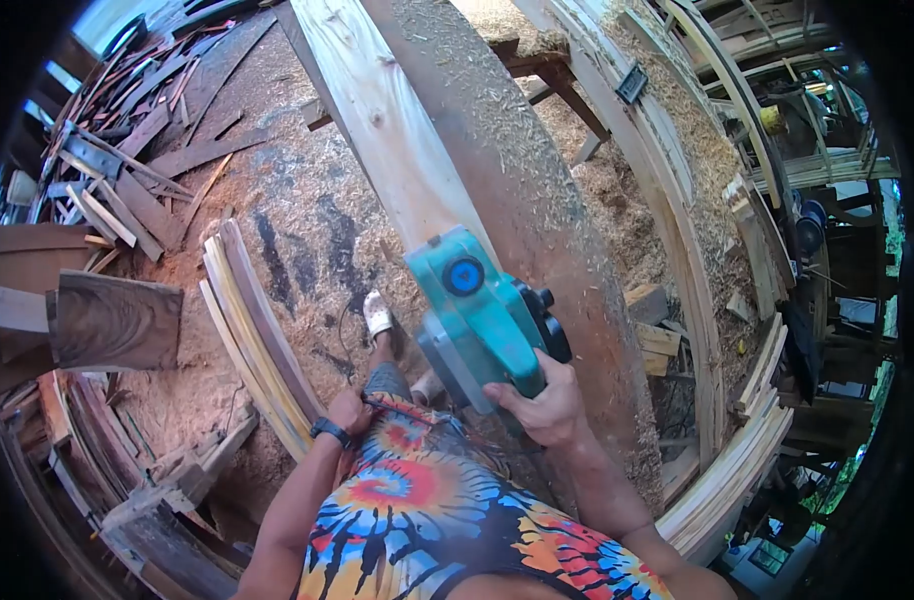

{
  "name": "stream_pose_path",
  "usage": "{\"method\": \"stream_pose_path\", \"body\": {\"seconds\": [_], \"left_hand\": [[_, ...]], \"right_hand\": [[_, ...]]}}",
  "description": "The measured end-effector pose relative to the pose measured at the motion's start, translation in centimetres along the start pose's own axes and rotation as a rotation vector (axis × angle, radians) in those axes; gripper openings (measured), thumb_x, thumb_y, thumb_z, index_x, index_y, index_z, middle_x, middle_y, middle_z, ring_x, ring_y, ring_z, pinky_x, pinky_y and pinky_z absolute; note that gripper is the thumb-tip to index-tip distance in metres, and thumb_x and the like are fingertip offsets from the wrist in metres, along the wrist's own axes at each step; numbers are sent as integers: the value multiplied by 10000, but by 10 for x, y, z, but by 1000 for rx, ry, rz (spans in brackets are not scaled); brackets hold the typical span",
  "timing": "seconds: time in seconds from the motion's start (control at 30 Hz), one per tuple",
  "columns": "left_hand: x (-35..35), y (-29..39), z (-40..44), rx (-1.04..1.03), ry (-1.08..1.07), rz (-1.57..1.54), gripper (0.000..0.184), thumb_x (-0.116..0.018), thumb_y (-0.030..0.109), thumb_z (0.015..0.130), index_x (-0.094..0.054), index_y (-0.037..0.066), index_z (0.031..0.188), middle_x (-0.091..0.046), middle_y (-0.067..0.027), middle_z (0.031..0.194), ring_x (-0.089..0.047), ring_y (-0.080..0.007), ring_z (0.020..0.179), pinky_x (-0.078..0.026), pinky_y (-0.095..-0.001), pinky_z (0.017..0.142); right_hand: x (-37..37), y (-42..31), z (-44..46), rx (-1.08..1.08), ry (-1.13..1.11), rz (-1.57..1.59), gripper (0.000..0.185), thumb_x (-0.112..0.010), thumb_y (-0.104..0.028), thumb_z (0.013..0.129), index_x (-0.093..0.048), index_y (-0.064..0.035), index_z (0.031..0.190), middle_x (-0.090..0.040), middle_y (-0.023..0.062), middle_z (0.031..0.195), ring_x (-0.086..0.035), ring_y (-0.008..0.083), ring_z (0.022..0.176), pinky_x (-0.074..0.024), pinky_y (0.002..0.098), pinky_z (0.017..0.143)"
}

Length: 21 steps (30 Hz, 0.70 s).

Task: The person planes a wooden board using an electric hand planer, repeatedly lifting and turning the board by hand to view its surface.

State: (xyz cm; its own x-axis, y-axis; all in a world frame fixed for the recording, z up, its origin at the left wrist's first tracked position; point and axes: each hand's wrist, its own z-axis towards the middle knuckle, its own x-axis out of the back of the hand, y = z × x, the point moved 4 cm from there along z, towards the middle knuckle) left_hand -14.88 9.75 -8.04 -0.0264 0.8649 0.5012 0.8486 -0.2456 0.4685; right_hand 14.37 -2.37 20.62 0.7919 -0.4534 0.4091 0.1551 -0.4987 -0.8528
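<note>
We have our right hand (551,405) wrapped around the handle of a teal power planer (489,325), which sits over a pale plank (397,130) along the workbench's (587,290) left edge. Shavings (522,140) litter the bench's right edge. Our left hand (349,414) curls near our tie-dyed shirt (407,490); we cannot tell whether it grips anything.

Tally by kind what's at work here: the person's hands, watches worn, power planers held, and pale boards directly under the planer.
Left hand and right hand: 2
Watch: 1
Planer: 1
Pale board: 1
Total: 5
</note>
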Motion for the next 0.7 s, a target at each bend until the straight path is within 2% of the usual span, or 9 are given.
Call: {"method": "stream_pose_path", "body": {"seconds": [0.07, 0.1, 0.2, 0.23, 0.33, 0.47, 0.6, 0.7], "left_hand": [[20, 5, 5, 50, -24, -21, 498, -578, 456, 976, -708, -25, 990, -685, -320, 939, -667, -483, 941, -515, -539, 832], [30, 7, 10, 74, -34, -32, 502, -545, 450, 994, -706, -25, 1010, -684, -326, 966, -662, -486, 975, -513, -544, 861], [49, -4, 33, 85, 19, -36, 493, -504, 434, 1021, -708, -15, 1030, -681, -332, 962, -660, -490, 980, -510, -547, 857], [62, -1, 35, 121, -24, -67, 496, -499, 443, 1023, -711, -5, 1047, -680, -334, 962, -659, -490, 981, -507, -547, 859], [84, -7, 54, 154, -8, -97, 500, -492, 449, 1026, -713, 2, 1047, -677, -337, 955, -658, -494, 975, -502, -546, 863], [109, -10, 75, 132, 41, -102, 529, -469, 479, 1031, -709, 8, 1053, -679, -323, 957, -652, -497, 973, -503, -545, 833], [138, -9, 94, 123, 53, -146, 500, -499, 458, 1027, -702, 1, 1000, -680, -306, 902, -652, -494, 892, -502, -541, 776], [145, -20, 112, 104, 83, -199, 431, -529, 394, 1010, -713, 9, 952, -689, -280, 854, -674, -461, 842, -499, -533, 748]], "right_hand": [[-10, -15, 34, 6, -6, 21, 335, -821, -269, 857, -676, 14, 961, -746, 165, 820, -748, 190, 776, -566, 343, 673], [-14, -25, 51, -57, -32, 17, 365, -826, -295, 855, -676, 19, 966, -745, 167, 834, -744, 192, 779, -565, 353, 687], [-29, -46, 104, 31, 4, 57, 387, -832, -318, 850, -679, 16, 972, -747, 161, 853, -740, 195, 791, -562, 361, 704], [-34, -57, 121, 54, 2, 78, 391, -832, -327, 851, -683, 10, 979, -748, 158, 859, -739, 198, 797, -558, 366, 707], [-45, -89, 171, 48, -12, 19, 378, -828, -317, 856, -684, 7, 985, -747, 161, 860, -738, 204, 800, -554, 370, 705], [-65, -117, 240, 119, 21, 64, 376, -807, -326, 873, -682, 12, 981, -737, 174, 846, -736, 229, 788, -546, 380, 697], [-80, -148, 306, 159, 47, -1, 435, -795, -382, 869, -684, 21, 990, -719, 192, 788, -730, 273, 738, -540, 397, 672], [-92, -168, 352, 181, 59, 40, 458, -803, -405, 846, -695, 21, 974, -716, 195, 772, -729, 298, 735, -545, 414, 687]]}}
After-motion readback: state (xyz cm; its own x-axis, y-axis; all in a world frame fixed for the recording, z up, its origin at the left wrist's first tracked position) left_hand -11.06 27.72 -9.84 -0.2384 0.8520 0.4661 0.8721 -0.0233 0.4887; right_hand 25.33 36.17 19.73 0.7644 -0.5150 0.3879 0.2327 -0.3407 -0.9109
